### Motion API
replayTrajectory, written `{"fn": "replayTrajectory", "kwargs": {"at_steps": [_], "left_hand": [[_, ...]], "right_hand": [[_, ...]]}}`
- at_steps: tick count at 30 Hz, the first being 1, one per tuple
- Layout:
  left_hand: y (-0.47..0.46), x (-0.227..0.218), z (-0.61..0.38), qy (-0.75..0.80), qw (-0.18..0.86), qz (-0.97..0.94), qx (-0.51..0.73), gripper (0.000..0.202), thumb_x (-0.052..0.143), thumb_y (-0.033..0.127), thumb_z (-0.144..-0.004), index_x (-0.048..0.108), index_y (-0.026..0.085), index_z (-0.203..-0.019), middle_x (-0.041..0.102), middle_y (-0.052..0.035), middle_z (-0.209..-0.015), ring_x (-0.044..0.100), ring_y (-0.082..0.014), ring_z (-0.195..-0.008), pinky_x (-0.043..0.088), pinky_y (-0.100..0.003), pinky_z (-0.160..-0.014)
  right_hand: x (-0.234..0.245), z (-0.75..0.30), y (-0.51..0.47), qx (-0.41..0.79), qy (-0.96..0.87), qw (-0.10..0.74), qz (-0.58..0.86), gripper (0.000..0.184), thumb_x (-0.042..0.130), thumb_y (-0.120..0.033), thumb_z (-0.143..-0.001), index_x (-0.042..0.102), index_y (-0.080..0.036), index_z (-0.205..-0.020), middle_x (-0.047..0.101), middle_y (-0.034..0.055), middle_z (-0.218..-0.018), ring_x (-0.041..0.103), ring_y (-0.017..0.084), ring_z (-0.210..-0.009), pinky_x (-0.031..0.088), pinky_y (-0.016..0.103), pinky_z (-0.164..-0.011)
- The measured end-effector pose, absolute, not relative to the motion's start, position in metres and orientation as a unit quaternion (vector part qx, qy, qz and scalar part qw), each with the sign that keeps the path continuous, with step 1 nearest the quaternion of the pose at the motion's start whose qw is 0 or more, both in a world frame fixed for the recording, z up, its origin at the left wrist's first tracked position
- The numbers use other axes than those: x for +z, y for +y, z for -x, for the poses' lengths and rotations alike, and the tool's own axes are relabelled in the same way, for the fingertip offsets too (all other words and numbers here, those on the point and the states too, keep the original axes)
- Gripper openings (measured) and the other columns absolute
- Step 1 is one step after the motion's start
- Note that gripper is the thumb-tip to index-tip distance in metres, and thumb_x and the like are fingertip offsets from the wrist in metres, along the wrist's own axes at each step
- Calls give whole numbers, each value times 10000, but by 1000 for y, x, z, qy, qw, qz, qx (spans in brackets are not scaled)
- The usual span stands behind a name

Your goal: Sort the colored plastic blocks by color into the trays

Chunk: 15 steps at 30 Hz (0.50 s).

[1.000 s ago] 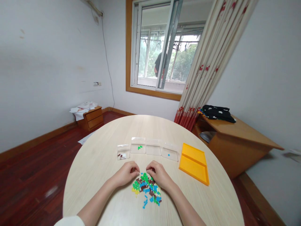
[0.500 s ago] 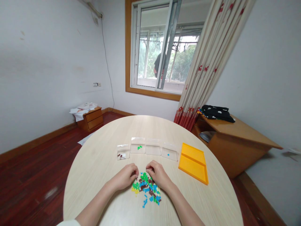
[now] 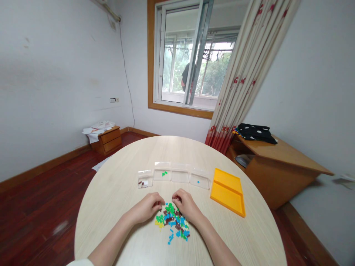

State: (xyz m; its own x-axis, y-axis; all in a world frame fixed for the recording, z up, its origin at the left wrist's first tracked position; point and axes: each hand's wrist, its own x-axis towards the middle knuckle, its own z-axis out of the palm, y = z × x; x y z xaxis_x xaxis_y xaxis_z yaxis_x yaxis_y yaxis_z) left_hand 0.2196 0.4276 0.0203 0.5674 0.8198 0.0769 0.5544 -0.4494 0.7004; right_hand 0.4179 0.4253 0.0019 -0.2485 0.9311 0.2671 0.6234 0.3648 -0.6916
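Table (image 3: 177, 151) is filling lower centre of frame. Bricks (image 3: 172, 223) are lying piled at bottom centre, clear boxes (image 3: 180, 177) standing above, orange tray (image 3: 226, 195) lying lower right.

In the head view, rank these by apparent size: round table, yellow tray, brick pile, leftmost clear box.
Largest to smallest:
1. Round table
2. Yellow tray and brick pile: too close to rank; the pile is ragged and nearer the camera
3. Leftmost clear box
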Motion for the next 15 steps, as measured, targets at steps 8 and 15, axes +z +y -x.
{"fn": "replayTrajectory", "kwargs": {"at_steps": [8,15], "left_hand": [[427,23,-216,416,303,-845,143,226,488,125,-690,654,181,-832,607,-37,-829,541,-138,-763,415,-237,-729],[427,19,-223,418,263,-855,155,276,416,78,-681,657,177,-774,583,-53,-865,546,-142,-786,408,-242,-747]], "right_hand": [[2,-418,426,235,-753,334,516,124,528,-79,-741,612,-166,-713,580,13,-711,559,141,-698,434,239,-658],[3,-417,426,237,-751,336,516,120,534,-72,-737,610,-159,-709,576,12,-705,551,134,-680,428,235,-654]]}}
